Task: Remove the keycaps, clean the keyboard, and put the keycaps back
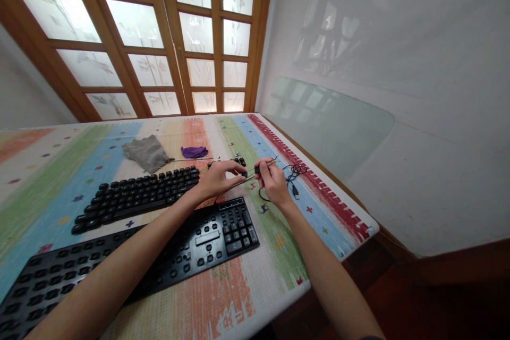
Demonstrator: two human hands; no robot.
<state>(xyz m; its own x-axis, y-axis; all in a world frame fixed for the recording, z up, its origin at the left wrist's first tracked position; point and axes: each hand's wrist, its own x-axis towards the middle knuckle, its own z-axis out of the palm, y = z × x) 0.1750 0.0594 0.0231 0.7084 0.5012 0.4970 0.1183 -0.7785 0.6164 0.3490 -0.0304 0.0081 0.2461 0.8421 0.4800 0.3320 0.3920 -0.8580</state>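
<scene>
My left hand [220, 178] is over the table just beyond the keyboard's right end, thumb and forefinger pinching a small black keycap [244, 174]. Close by on the right, my right hand [273, 183] grips a wire keycap puller [257, 169] with a black middle, its thin wires reaching toward the keycap. Whether they touch it is too small to tell. Below my hands lies a black keyboard [207, 237]; its number pad has keycaps on, while most other positions are bare. My left forearm hides part of it.
Black keycaps [137, 197] stand in rows behind the keyboard, with several more [240, 161] past my left hand. A grey cloth [146, 153] and purple cloth [194, 152] lie farther back. A coiled USB cable [295, 171] rests at right, near the table edge and wall.
</scene>
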